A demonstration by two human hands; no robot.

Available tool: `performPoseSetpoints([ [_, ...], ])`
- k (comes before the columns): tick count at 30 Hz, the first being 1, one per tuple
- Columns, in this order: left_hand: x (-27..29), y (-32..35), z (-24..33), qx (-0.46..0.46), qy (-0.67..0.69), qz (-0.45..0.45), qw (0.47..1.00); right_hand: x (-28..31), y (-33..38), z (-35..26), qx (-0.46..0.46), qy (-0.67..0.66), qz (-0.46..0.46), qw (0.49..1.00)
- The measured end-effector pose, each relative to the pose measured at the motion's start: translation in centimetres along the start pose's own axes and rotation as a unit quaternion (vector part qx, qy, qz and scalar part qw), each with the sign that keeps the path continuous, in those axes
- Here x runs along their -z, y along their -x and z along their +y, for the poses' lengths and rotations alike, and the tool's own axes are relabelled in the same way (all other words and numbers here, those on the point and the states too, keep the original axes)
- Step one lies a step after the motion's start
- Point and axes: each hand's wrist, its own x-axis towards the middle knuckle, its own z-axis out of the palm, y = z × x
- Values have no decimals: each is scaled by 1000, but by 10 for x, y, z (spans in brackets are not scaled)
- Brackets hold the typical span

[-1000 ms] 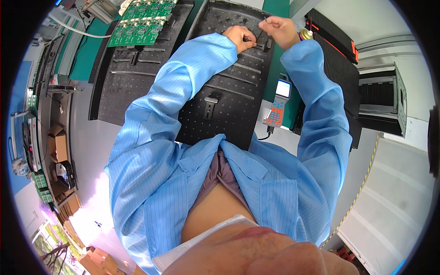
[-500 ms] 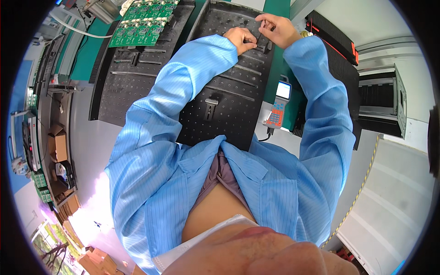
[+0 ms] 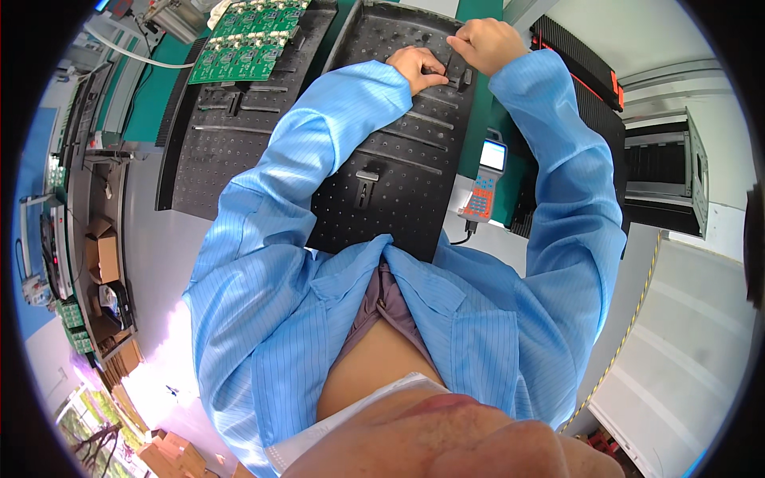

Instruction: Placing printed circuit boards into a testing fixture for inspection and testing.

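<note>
Both hands work close together at the far end of a black perforated plastic fixture tray [image 3: 398, 171] that lies on the bench straight ahead of the person. The left hand [image 3: 420, 67] has its fingers curled down onto a small black sliding clamp piece [image 3: 446, 73] mounted on one of the tray's raised rails, pinching it; the right hand [image 3: 488, 44] is clenched in a fist just beside it, pressing on the same rail, though what lies inside its fingers cannot be made out. A second black perforated tray [image 3: 231, 131] sits to the left, carrying a panel of green circuit boards [image 3: 251, 36] at its far end. Right of the first tray, an orange and grey handheld scanner with a lit screen [image 3: 484, 185] rests on the green bench mat [image 3: 478, 111].
</note>
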Motion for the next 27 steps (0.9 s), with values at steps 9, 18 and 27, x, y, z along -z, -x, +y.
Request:
performPoseSetpoints([
  [9,0,-1,3,31,-5,-13,999,-21,-13,29,86,-335,-84,934],
  [18,2,4,-3,65,-38,-14,997,-8,10,-5,-129,-756,-135,627],
  [27,3,-2,-1,7,13,-37,999,-18,11,-9,-136,-517,-7,845],
])
